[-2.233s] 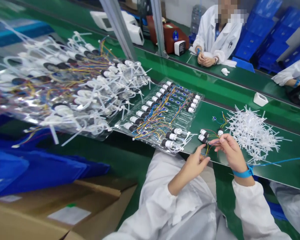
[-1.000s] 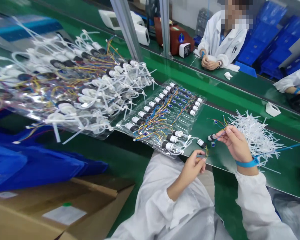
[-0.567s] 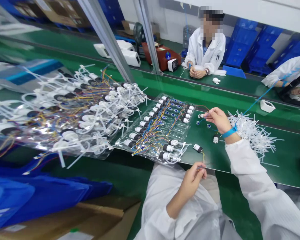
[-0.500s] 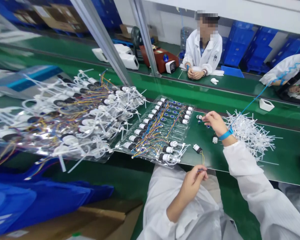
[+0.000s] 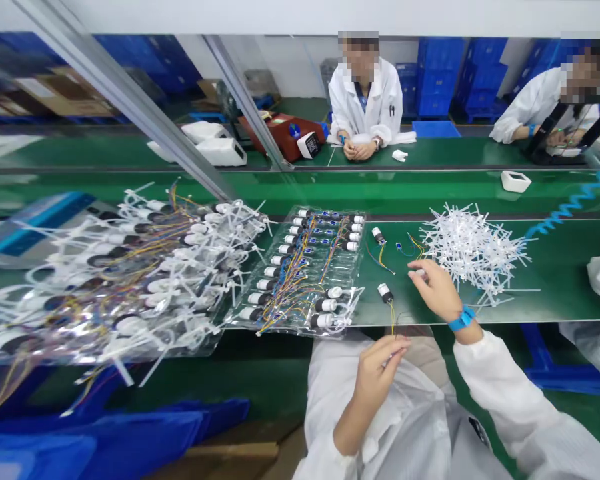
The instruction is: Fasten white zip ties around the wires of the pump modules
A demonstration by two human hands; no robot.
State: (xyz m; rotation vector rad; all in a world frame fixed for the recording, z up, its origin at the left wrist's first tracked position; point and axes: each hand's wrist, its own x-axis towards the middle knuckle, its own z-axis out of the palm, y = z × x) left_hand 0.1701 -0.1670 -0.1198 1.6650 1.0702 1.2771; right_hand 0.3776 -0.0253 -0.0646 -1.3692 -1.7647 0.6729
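My left hand [image 5: 377,370] is closed on the thin wires [image 5: 393,319] of a black-and-white motor [image 5: 385,293], which lies near the table's front edge. Further right, my right hand [image 5: 435,288] has its fingers closed round a small white-and-dark part [image 5: 420,272], mostly hidden by the fingers. Another motor [image 5: 378,235] with coloured wires lies behind, beside a small blue piece [image 5: 399,246]. To the left, a clear plastic tray [image 5: 347,272] holds rows of motors and wires. White cable ties [image 5: 473,250] form a pile right of my right hand.
More bagged motors with white ties [image 5: 145,267] cover the left side. A metal post [image 5: 245,100] rises behind. Across the line sit a person in a white coat [image 5: 365,107] and another person [image 5: 545,107]. A blue coiled cord [image 5: 570,203] hangs at the right.
The camera view has turned. My right hand has come back from the far parts toward the front, now with a small part in its fingers. My left hand still holds the wires.
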